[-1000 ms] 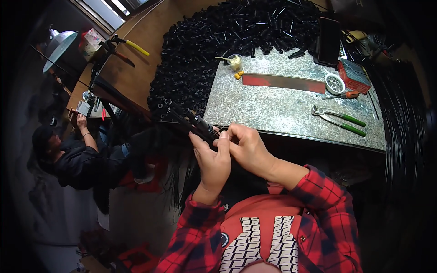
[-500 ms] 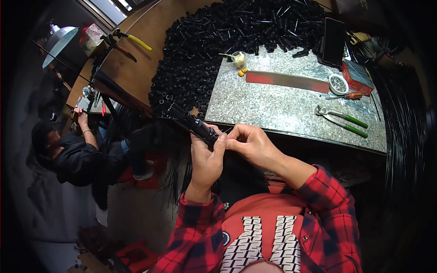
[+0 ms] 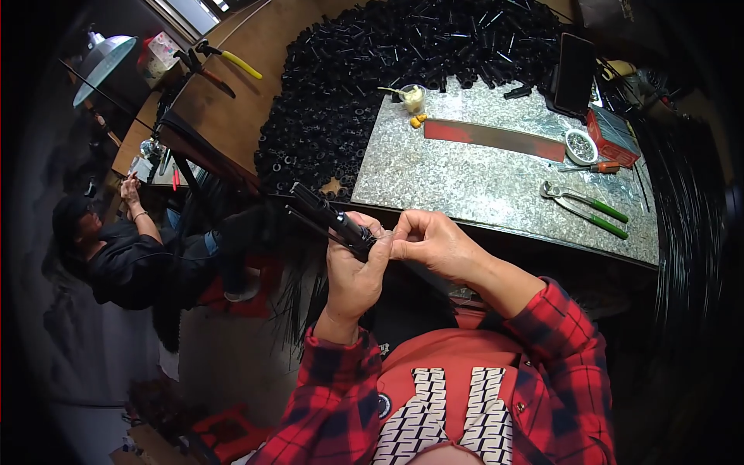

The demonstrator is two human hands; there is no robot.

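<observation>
A table [image 3: 465,182] with a speckled grey top fills the middle, and a pile [image 3: 349,85] of black tubes banks along its far and left edges. Off to the left a co-worker [image 3: 132,260] sits with both hands raised near a smaller bench. Beyond the table's right edge a mass of thin black rods [image 3: 692,209] hangs down. Across the table, left to right, lies a long strip [image 3: 496,141], reddish at both ends. Pincers [image 3: 593,220] with green handles lie toward the near right corner, jaws pointing left. A dark phone [image 3: 572,76] leans upright at the far right corner, with a red box [image 3: 612,138] near it by the right edge. Just off the near edge, toward its left corner, the left hand [image 3: 353,277] is clamped round the lower end of some black parts [image 3: 318,208], tilted up and leftward. The right hand [image 3: 438,246] meets it there, thumb and forefinger pinched together on what looks like a wire [image 3: 384,235], too fine to make out well. A white bowl [image 3: 581,146] touches the strip's right end; a screwdriver [image 3: 604,167] lies just nearer. By the far left corner stands a cup [image 3: 415,99], yellow bits [image 3: 418,121] beside it.
</observation>
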